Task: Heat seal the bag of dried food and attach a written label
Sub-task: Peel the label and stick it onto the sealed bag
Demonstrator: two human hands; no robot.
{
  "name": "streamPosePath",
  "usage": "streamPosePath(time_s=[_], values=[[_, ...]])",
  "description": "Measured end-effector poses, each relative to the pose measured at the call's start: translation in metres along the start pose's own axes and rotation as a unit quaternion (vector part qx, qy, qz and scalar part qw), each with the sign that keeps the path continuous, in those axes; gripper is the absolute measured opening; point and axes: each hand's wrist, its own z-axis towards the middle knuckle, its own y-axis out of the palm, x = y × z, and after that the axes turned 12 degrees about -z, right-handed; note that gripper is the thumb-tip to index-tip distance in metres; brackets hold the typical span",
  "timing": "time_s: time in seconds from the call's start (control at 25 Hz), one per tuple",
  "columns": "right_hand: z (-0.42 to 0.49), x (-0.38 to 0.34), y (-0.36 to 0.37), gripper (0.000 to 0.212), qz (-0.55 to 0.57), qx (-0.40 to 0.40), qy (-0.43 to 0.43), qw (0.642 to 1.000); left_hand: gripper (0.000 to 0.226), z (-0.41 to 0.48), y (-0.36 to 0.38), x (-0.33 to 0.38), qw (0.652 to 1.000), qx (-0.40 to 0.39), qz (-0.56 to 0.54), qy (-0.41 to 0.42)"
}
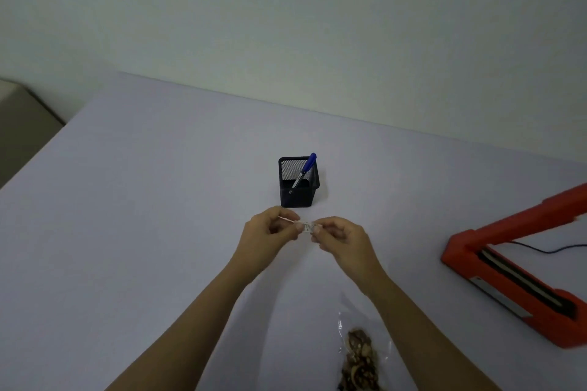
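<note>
Left hand (pixel 270 228) and right hand (pixel 338 236) pinch a small label (pixel 307 227) between them; its writing is illegible. Beneath the right forearm, the bag of dried food (pixel 360 359) is cut off by the frame's edge.

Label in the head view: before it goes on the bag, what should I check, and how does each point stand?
1. Label gripped: ok, left hand and right hand pinch it above the table.
2. Label written: cannot tell, dark marks, illegible.
3. Backing peeled: cannot tell.
4. Bag in reach: ok, lies flat near the person.
5. Bag sealed: cannot tell, edge too faint.
6. Pen stowed: ok, stands in pen holder.
</note>
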Motion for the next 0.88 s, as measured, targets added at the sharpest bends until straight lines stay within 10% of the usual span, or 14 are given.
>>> streamPosePath(time_s=[0.52,0.88], values=[[-0.116,-0.099,-0.048,0.016,0.138,0.12,-0.051,0.982,0.026,-0.11,0.043,0.086,0.966,0.078,-0.043,0.244],[-0.139,-0.105,-0.049,0.017,0.124,0.126,-0.072,0.982,0.027,-0.133,0.052,0.089,0.962,0.104,-0.099,0.233]])
